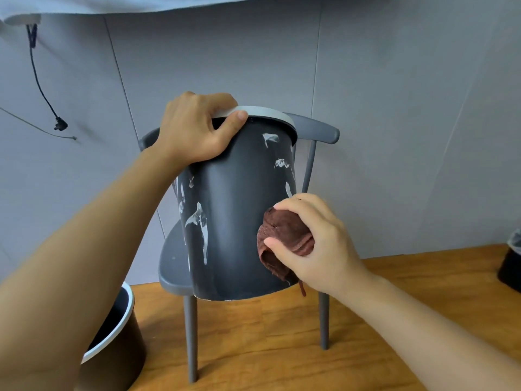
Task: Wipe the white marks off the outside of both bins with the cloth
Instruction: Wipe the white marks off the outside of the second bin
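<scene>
Your left hand (pixel 194 128) grips the pale rim of the dark bin (pixel 234 215), which stands tilted on the grey chair (pixel 172 263). Your right hand (pixel 313 244) clutches the brown cloth (pixel 284 235) against its lower right side, with white marks (pixel 200 221) streaking the wall. A second bin (pixel 118 348) stands on the wooden floor (pixel 267 348) at lower left; no writing is readable anywhere.

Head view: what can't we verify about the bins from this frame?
- Held bin: far side faces away, so marks there are unseen.
- Patch under the cloth: covered by cloth and right hand.
- Second bin: left arm and frame edge hide most of its outside.
- Dark container: cut by right edge.
</scene>
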